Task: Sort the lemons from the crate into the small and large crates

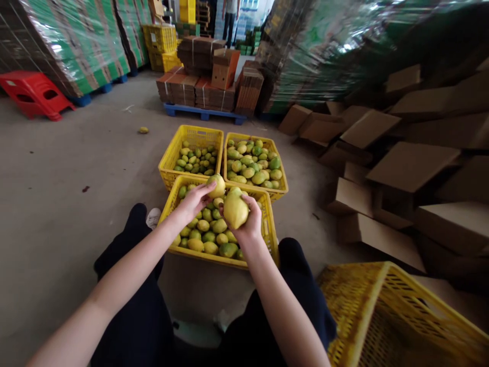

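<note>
Left hand grips one lemon, right hand another lemon, above first crate; second crate at eleven o'clock, third crate at one.

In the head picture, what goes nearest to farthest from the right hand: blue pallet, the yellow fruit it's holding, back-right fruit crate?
1. Yellow fruit: in the right hand.
2. Back-right fruit crate: ahead.
3. Blue pallet: farther ahead.

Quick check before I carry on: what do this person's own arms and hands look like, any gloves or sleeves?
The left hand and right hand are ungloved. No sleeve shows on either forearm, and no watch or bracelet is visible. Rings are too small to tell.
</note>
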`<state>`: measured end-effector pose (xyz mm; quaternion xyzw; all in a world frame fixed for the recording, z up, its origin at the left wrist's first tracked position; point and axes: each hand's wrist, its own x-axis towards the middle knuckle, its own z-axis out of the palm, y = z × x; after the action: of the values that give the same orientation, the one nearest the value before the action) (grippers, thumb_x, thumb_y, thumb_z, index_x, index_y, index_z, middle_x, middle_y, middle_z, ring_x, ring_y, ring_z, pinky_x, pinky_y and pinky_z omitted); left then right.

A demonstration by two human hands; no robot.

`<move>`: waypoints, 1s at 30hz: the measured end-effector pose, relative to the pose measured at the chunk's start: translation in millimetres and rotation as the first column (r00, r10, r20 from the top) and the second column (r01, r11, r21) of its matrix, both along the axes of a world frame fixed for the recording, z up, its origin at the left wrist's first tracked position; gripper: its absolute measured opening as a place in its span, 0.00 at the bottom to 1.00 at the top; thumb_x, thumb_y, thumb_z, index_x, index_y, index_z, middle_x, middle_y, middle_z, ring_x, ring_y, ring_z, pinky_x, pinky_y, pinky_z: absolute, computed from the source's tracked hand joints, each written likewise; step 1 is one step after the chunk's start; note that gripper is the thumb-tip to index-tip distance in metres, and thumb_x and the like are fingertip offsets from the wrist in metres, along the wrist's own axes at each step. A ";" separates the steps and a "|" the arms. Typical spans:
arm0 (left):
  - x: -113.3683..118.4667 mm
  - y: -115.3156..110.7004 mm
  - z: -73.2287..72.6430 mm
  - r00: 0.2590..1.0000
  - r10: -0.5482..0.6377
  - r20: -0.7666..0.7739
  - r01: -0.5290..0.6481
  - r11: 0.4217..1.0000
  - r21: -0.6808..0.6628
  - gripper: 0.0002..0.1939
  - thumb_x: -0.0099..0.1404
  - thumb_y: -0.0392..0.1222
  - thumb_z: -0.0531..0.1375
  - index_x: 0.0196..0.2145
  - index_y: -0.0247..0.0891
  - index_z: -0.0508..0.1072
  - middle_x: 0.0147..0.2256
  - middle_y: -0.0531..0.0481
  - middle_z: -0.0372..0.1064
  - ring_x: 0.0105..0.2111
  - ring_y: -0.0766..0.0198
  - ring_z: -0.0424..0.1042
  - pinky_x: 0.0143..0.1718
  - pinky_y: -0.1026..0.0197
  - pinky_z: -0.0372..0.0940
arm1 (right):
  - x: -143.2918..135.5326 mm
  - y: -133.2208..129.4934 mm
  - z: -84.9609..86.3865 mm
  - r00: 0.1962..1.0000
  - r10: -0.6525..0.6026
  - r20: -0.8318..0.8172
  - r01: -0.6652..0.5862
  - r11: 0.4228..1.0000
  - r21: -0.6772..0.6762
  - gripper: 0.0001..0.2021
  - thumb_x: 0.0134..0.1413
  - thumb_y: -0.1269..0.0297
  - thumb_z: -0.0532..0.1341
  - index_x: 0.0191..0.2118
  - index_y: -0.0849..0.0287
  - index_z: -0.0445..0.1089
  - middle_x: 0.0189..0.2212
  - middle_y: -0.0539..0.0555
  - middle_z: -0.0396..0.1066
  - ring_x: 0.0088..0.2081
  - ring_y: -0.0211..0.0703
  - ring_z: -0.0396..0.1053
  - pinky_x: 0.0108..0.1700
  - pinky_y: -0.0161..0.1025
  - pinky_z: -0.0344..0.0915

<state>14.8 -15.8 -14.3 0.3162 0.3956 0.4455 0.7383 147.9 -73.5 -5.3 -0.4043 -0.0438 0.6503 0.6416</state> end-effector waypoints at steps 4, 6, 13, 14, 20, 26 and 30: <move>2.7 1.2 -0.3 0.990 0.004 0.140 0.006 0.998 -0.067 0.13 0.57 0.41 0.71 0.38 0.37 0.75 0.32 0.52 0.75 0.29 0.68 0.74 0.32 0.67 0.67 | 5.3 2.8 -1.6 0.984 -0.079 -0.161 0.061 0.992 -0.111 0.09 0.50 0.60 0.59 0.36 0.57 0.70 0.23 0.51 0.74 0.25 0.43 0.72 0.27 0.39 0.73; 3.5 1.0 1.9 0.985 0.000 0.171 0.011 0.998 -0.061 0.13 0.59 0.39 0.69 0.42 0.39 0.73 0.33 0.53 0.76 0.29 0.68 0.75 0.32 0.67 0.69 | 5.2 4.3 -2.3 0.975 -0.104 -0.199 0.077 0.988 -0.137 0.09 0.54 0.60 0.57 0.38 0.57 0.70 0.25 0.52 0.75 0.25 0.43 0.72 0.24 0.37 0.72; 8.2 -2.3 17.7 0.991 0.002 0.132 0.030 0.970 -0.240 0.13 0.73 0.38 0.53 0.49 0.29 0.72 0.30 0.43 0.77 0.28 0.62 0.79 0.29 0.67 0.73 | 9.7 8.9 2.0 0.958 -0.089 -0.274 0.048 0.987 -0.155 0.18 0.68 0.54 0.48 0.46 0.61 0.70 0.28 0.57 0.74 0.28 0.43 0.72 0.23 0.34 0.73; 8.7 -2.4 19.2 0.991 0.006 0.132 0.028 0.967 -0.254 0.13 0.73 0.37 0.53 0.49 0.28 0.72 0.30 0.42 0.77 0.27 0.62 0.79 0.29 0.67 0.73 | 11.1 9.6 2.0 0.953 -0.092 -0.287 0.049 0.987 -0.152 0.19 0.68 0.53 0.48 0.46 0.61 0.69 0.29 0.57 0.74 0.28 0.43 0.72 0.23 0.33 0.73; 6.5 1.8 16.1 0.981 -0.012 0.192 0.078 0.937 -0.342 0.16 0.75 0.41 0.53 0.48 0.23 0.72 0.28 0.41 0.76 0.23 0.66 0.76 0.25 0.71 0.73 | 18.8 11.3 -0.8 0.953 -0.065 -0.297 0.026 0.991 -0.133 0.17 0.69 0.51 0.50 0.45 0.59 0.68 0.31 0.57 0.75 0.31 0.44 0.74 0.25 0.34 0.75; 3.8 3.0 3.0 0.994 -0.075 0.084 0.092 0.968 -0.233 0.20 0.72 0.52 0.56 0.46 0.29 0.73 0.33 0.40 0.77 0.27 0.63 0.77 0.28 0.65 0.75 | 16.9 10.3 -13.6 1.000 0.024 -0.001 -0.024 0.999 0.027 0.09 0.58 0.61 0.62 0.43 0.56 0.67 0.32 0.52 0.75 0.31 0.44 0.74 0.29 0.40 0.75; -2.7 3.4 -2.2 0.993 0.088 -0.073 -0.069 0.972 0.227 0.26 0.54 0.45 0.74 0.46 0.38 0.70 0.46 0.44 0.74 0.42 0.59 0.78 0.44 0.59 0.74 | 16.5 7.6 -16.4 0.841 -0.209 0.499 0.063 0.954 0.293 0.26 0.41 0.63 0.73 0.48 0.50 0.67 0.46 0.49 0.73 0.46 0.44 0.73 0.48 0.43 0.73</move>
<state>12.2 -12.4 -16.4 0.3995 0.3854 0.5027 0.6627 164.4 -65.9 -21.7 -0.4789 -0.2742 0.4560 0.6982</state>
